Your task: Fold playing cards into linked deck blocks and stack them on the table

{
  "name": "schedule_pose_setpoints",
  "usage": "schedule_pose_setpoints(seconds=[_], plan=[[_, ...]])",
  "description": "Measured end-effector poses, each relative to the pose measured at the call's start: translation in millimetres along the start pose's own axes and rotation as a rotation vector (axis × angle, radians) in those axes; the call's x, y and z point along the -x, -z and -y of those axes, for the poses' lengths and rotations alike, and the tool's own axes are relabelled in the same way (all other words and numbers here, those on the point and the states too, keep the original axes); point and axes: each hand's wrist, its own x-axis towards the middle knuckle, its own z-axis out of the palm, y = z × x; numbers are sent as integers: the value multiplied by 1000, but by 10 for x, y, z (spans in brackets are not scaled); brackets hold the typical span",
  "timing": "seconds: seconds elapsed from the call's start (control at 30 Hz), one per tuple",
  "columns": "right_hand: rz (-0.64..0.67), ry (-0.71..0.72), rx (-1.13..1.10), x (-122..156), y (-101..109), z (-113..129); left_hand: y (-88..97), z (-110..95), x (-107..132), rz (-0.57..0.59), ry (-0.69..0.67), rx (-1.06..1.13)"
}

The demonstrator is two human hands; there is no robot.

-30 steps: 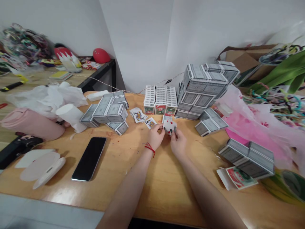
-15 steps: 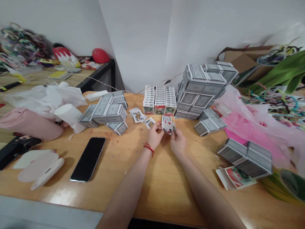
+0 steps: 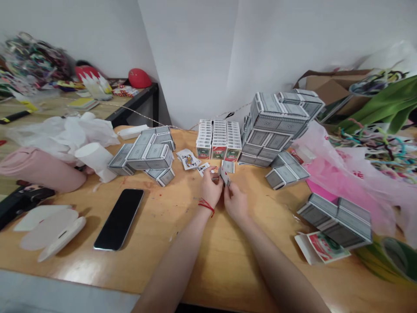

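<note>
Between my two hands a playing card (image 3: 224, 174) is held tilted, partly edge-on; whether it is one card or more I cannot tell. My left hand (image 3: 211, 188), with a red string at the wrist, is closed on its left side. My right hand (image 3: 236, 201) pinches its lower right end. Just beyond lies a face-down card (image 3: 229, 166). Face-up court cards (image 3: 189, 159) are spread left of my hands, one partly covered by my left fingers. Behind stand stacked card boxes (image 3: 219, 138) in three columns.
Blocks built from grey-backed cards stand at left (image 3: 146, 150), in a tall pile at right (image 3: 273, 121) and nearer right (image 3: 339, 217). A phone (image 3: 120, 219) lies front left. An opened card box (image 3: 322, 247) and a tape roll (image 3: 391, 256) sit front right, beside pink plastic (image 3: 329, 161).
The card between my hands has turned from facing me to nearly edge-on. My right hand has moved left and a little toward me, uncovering the face-down card beyond.
</note>
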Motion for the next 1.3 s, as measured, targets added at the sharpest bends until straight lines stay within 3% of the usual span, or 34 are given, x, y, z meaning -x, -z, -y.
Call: schedule_pose_setpoints(seconds=[0.2, 0.3, 0.43, 0.57, 0.77, 0.93, 1.13, 1.3], plan=[[-111, -152, -384, -98, -21, -82, -2, 15, 14, 7, -253, -169], [-137, -211, -577, -159, -1, -135, 10, -14, 20, 53, -263, -88], [-141, -286, -764, -214, 51, -170, 6, -22, -15, 188, -10, 256], [-66, -306, -807, -222, 95, -163, 1, 9, -75, 267, 275, 534], [12, -289, -784, -205, 136, -144, 66, -29, -91, 472, 455, 749], [33, -270, -788, -195, 142, -152, 131, -32, -124, 517, 452, 696], [74, -299, -744, -185, 128, -138, 182, 20, -192, 488, 302, 442], [53, -304, -704, -188, 134, -104, 105, 51, -144, 440, 191, 275]])
